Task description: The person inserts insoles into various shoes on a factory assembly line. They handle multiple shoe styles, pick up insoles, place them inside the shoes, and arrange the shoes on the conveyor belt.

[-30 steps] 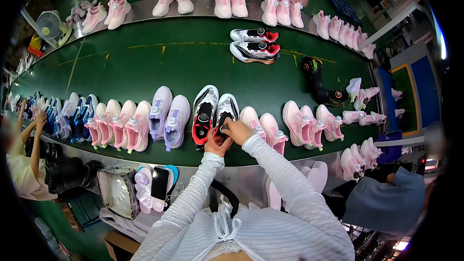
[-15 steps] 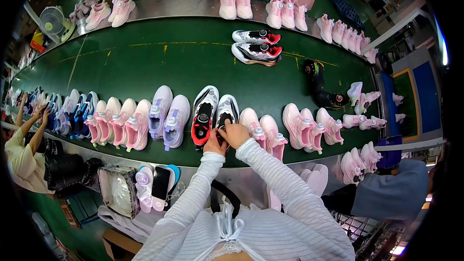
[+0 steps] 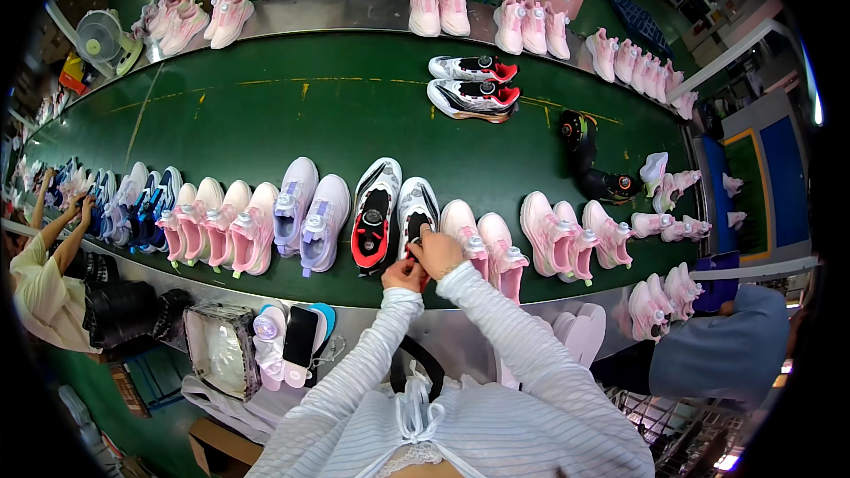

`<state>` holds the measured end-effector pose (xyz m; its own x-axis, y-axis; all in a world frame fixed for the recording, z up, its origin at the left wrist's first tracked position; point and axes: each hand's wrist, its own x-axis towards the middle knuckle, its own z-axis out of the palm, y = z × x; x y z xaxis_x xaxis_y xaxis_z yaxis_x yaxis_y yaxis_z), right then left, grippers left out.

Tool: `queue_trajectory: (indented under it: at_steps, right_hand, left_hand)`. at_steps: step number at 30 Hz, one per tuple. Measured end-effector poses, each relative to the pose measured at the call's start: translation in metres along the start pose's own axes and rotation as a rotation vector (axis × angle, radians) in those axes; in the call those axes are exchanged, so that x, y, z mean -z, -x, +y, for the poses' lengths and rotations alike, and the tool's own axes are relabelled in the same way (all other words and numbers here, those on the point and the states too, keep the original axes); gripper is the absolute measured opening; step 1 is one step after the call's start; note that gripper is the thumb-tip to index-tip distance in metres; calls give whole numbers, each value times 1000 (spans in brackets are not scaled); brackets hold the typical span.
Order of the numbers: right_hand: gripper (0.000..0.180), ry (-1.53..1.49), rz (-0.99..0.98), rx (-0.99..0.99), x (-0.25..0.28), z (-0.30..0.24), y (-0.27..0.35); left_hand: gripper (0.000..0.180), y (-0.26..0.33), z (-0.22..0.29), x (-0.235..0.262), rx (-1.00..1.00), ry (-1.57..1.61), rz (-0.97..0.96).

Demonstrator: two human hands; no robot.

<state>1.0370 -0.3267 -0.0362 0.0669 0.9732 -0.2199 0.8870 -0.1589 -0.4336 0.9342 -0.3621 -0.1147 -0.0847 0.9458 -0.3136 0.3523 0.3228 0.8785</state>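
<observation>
A white, grey and black sneaker (image 3: 416,202) with a red lining stands toe-away at the belt's near edge. My right hand (image 3: 437,255) lies over its opening, fingers curled down at the tongue. At the heel, my left hand (image 3: 404,276) pinches the collar edge; the fingertips of both hands nearly meet there and partly hide what they grip. Just left stands the matching sneaker (image 3: 376,212), its black dial and red lining showing, with no hand on it. A pink sneaker (image 3: 463,228) is close on the right.
The green conveyor belt (image 3: 266,115) carries lavender sneakers (image 3: 324,221), several pink ones and a black-and-white pair (image 3: 474,99). Black shoes (image 3: 580,146) lie on their sides farther right. A phone (image 3: 300,335) rests near a plastic-lined box (image 3: 219,350). Co-workers stand around the belt.
My left hand has shifted slightly down at the heel, and my right hand has moved a little down and right, baring more of the tongue. Across the belt, a co-worker has moved left.
</observation>
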Motion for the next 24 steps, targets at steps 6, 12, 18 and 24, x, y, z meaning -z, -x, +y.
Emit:
queue_trajectory:
  at_steps: [6,12,18,24]
  right_hand:
    - [28,-51,-118,191,3,23,-1]
    - [25,-165,-111,211,0,23,-5]
    - [27,-64,-137,242,6,25,-7]
    - [29,-336,-125,123,2,31,-1]
  left_hand:
    - [21,12,52,16,7,-239,-75]
    - [67,-11,29,13,-534,-202,-68]
    - [60,-10,17,-3,-523,-148,-92]
    - [64,-11,13,5,-410,-59,-203]
